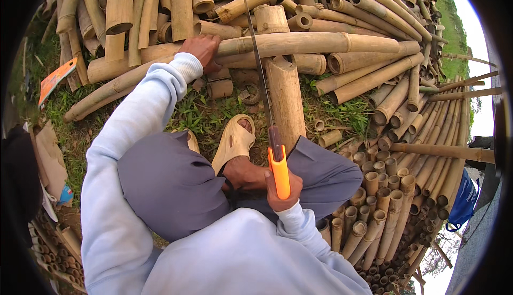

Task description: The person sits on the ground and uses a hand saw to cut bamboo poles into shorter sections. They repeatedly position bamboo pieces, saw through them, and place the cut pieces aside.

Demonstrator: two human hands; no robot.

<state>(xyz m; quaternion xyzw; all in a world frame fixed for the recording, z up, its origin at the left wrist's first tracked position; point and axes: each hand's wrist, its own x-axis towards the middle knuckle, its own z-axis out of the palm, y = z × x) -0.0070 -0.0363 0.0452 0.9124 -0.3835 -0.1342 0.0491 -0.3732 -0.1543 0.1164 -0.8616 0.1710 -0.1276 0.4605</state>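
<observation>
— Two hands at work, yes? What does each one hold?

— The right hand (pixel 282 188) is wrapped tight around the bright orange plastic handle of a long narrow-bladed hand saw (pixel 265 89). Its fingers are mostly hidden behind the handle; only the knuckles and thumb side show. The thin grey blade runs straight up and away from that fist.

— And the other?

— The left hand (pixel 202 49) is pressed down on a long pale-yellow bamboo pole (pixel 299 44) lying crosswise, well beyond the saw grip. Fingers curl over the far side, so the tips cannot be seen.

— Where does the blade meet the bamboo?

— It crosses that pole just to the right of the left hand. Whether the teeth bite into it is hard to make out; the blade is too thin.

— Anything under the pole?

— A short thick bamboo log (pixel 285 102) lies lengthwise beside the blade, between the pole and the fist. A tan rubber sandal (pixel 234 141) sits just left of the grip, the foot in it partly covered by grey trousers. Stacked cut bamboo tubes (pixel 382 199) fill the right side, their far ends cut off at the rim.
</observation>
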